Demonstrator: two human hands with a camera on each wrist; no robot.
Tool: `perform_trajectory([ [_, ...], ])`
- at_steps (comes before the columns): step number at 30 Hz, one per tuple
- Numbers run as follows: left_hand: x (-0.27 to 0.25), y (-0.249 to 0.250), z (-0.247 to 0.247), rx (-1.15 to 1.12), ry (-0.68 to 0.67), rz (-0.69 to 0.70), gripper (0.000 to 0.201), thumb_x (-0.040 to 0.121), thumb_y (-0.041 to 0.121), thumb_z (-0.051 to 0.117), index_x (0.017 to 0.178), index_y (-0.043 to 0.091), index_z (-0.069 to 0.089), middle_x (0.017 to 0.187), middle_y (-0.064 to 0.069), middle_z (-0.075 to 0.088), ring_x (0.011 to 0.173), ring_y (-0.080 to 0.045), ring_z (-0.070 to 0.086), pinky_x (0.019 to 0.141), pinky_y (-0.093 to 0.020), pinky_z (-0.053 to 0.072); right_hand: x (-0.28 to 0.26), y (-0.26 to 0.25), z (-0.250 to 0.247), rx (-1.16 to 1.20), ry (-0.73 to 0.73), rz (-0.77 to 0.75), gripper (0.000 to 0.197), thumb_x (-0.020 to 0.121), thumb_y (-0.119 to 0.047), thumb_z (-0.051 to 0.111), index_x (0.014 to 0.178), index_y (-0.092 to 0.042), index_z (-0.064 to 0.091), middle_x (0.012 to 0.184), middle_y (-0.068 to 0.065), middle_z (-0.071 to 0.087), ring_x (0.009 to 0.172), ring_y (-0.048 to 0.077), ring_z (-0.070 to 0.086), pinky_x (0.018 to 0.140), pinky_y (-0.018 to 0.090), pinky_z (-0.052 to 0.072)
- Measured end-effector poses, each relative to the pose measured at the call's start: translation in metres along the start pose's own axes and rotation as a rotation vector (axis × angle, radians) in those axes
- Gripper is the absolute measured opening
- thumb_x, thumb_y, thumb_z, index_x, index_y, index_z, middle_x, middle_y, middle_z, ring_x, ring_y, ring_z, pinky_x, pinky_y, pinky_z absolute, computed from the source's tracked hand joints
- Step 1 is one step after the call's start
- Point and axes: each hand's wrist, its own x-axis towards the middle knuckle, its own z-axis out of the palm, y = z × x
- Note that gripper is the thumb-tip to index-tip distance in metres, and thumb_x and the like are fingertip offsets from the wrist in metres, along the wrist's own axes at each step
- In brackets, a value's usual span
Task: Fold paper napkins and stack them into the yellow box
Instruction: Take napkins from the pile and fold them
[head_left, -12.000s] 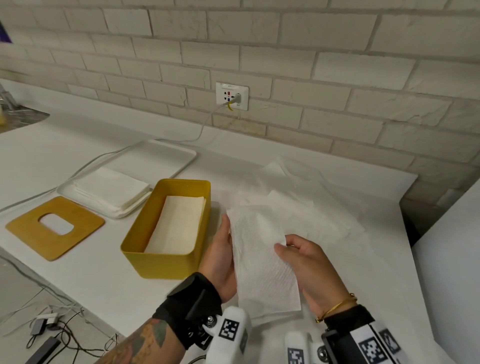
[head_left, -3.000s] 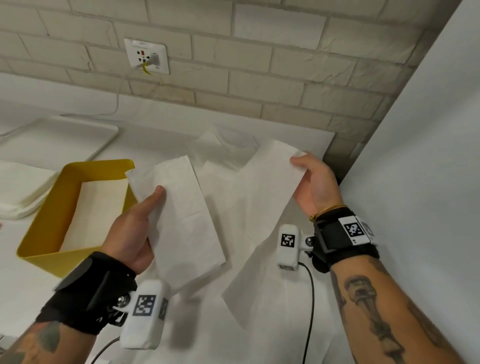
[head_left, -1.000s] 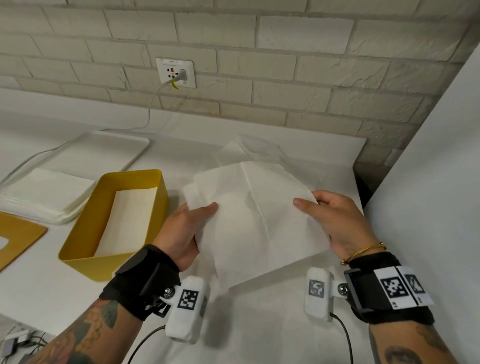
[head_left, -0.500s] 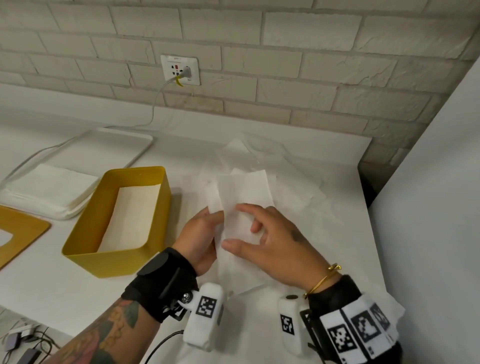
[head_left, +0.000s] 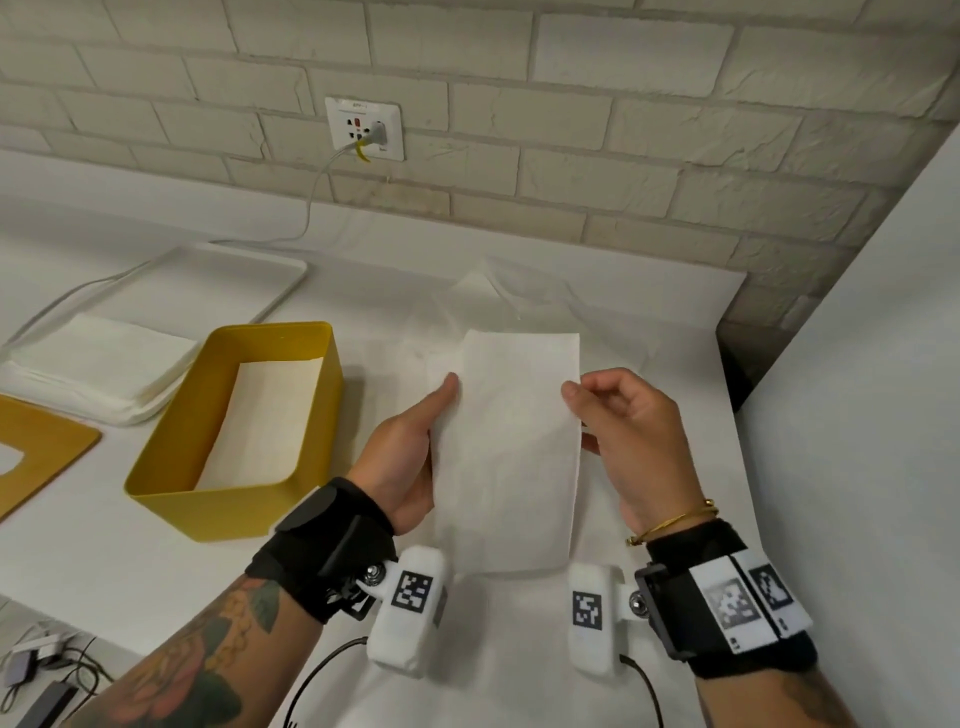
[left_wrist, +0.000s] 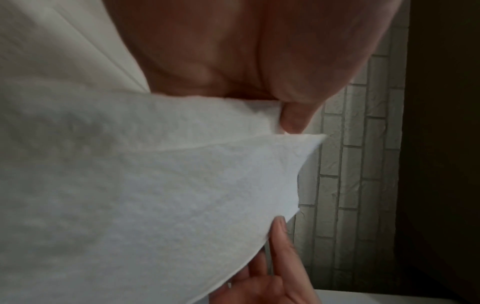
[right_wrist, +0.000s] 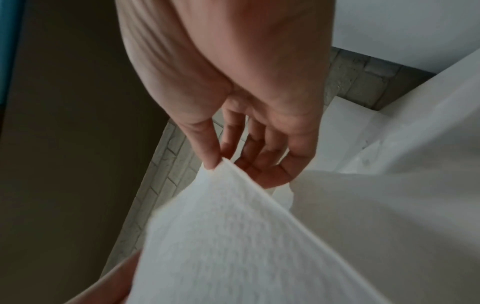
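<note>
A white paper napkin (head_left: 511, 447), folded into a long narrow strip, is held up over the table between both hands. My left hand (head_left: 441, 410) grips its left edge with the thumb on top. My right hand (head_left: 576, 415) pinches the right edge. The left wrist view shows the napkin (left_wrist: 155, 185) under my left palm. In the right wrist view the thumb and fingers of my right hand (right_wrist: 246, 156) close on the napkin (right_wrist: 233, 246) at its edge. The yellow box (head_left: 166, 493) stands open to the left, with folded napkins (head_left: 260, 415) lying flat inside.
Loose unfolded napkins (head_left: 514, 296) lie on the table behind the hands. A white tray (head_left: 234, 270) at far left carries a napkin stack (head_left: 104, 358). A wooden lid (head_left: 36, 457) lies at the left edge. A white wall (head_left: 857, 364) closes the right side.
The wide sheet held a second ago has been folded in half. My right hand lay across it half a second ago and has moved to its right edge.
</note>
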Motion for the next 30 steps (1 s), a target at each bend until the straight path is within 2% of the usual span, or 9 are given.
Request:
perform_trajectory([
  [2,0.003,0.003,-0.002,-0.038,0.025,0.012,0.041,0.104,0.039,0.048,0.132,0.013,0.063,0.125,-0.009,0.072,0.117,-0.027,0.069,0.107,-0.047,0.048,0.000,-0.008,-0.007,0.071,-0.035,-0.028,0.005,0.095,-0.013,0.069,0.095,-0.017,0.067,0.089,0.005,0.078,0.082,0.017,0.071,0.076,0.039,0.059],
  [6,0.004,0.004,-0.004,-0.132,0.022,0.037,0.041,0.102,0.034,0.049,0.135,0.012,0.061,0.129,-0.013,0.070,0.118,-0.031,0.067,0.107,-0.050,0.047,-0.005,-0.031,-0.025,0.270,-0.233,-0.089,0.027,0.077,-0.026,0.076,0.102,-0.015,0.072,0.097,0.010,0.077,0.090,0.020,0.072,0.079,0.035,0.059],
  [9,0.001,0.001,0.000,-0.159,-0.022,0.012,0.043,0.103,0.034,0.044,0.135,0.011,0.061,0.117,-0.013,0.074,0.103,-0.028,0.074,0.085,-0.041,0.059,-0.011,-0.037,-0.019,0.399,-0.321,-0.054,0.027,0.075,-0.022,0.075,0.099,-0.011,0.073,0.096,0.012,0.076,0.087,0.020,0.072,0.075,0.029,0.060],
  [11,-0.001,-0.001,0.005,-0.191,-0.092,-0.042,0.050,0.106,0.041,0.035,0.130,0.008,0.064,0.112,-0.014,0.075,0.096,-0.028,0.075,0.076,-0.036,0.061,-0.011,-0.032,-0.004,0.311,-0.245,-0.001,0.020,0.085,-0.017,0.072,0.103,-0.008,0.071,0.095,0.013,0.076,0.082,0.021,0.070,0.073,0.035,0.059],
  [14,-0.003,-0.005,0.010,-0.149,-0.146,-0.034,0.057,0.103,0.048,0.036,0.133,0.009,0.063,0.127,-0.015,0.070,0.110,-0.027,0.071,0.087,-0.036,0.058,-0.005,-0.014,0.012,0.156,-0.112,0.049,0.008,0.095,-0.015,0.069,0.102,-0.013,0.073,0.096,0.012,0.077,0.090,0.030,0.071,0.084,0.048,0.058],
  [16,-0.002,-0.008,0.009,-0.109,-0.131,0.000,0.056,0.103,0.049,0.036,0.132,0.011,0.064,0.130,-0.014,0.069,0.117,-0.028,0.068,0.095,-0.037,0.055,-0.002,-0.006,0.016,0.101,-0.051,0.069,0.005,0.094,-0.017,0.071,0.099,-0.018,0.074,0.094,0.005,0.078,0.093,0.027,0.071,0.093,0.053,0.055],
  [20,0.005,-0.013,0.006,-0.105,-0.100,-0.011,0.071,0.102,0.064,0.031,0.139,0.011,0.060,0.135,-0.018,0.064,0.127,-0.033,0.061,0.111,-0.048,0.043,-0.001,0.002,0.018,0.025,-0.008,0.070,0.005,0.094,-0.019,0.072,0.095,-0.024,0.074,0.094,-0.002,0.078,0.092,0.017,0.071,0.100,0.052,0.055],
  [24,0.006,-0.013,0.006,-0.087,-0.088,0.006,0.077,0.098,0.070,0.028,0.134,0.012,0.064,0.130,-0.016,0.068,0.122,-0.030,0.065,0.110,-0.046,0.044,-0.002,0.003,0.018,0.001,-0.002,0.074,0.008,0.094,-0.020,0.071,0.094,-0.028,0.072,0.097,-0.002,0.078,0.094,0.015,0.071,0.100,0.050,0.055],
  [30,0.005,-0.011,0.011,0.045,-0.067,0.042,0.044,0.104,0.036,0.048,0.127,0.003,0.066,0.121,-0.015,0.073,0.113,-0.028,0.070,0.096,-0.038,0.053,0.000,0.002,0.018,-0.033,-0.009,0.070,0.005,0.093,-0.023,0.072,0.095,-0.027,0.072,0.096,-0.004,0.078,0.098,0.016,0.073,0.096,0.046,0.057],
])
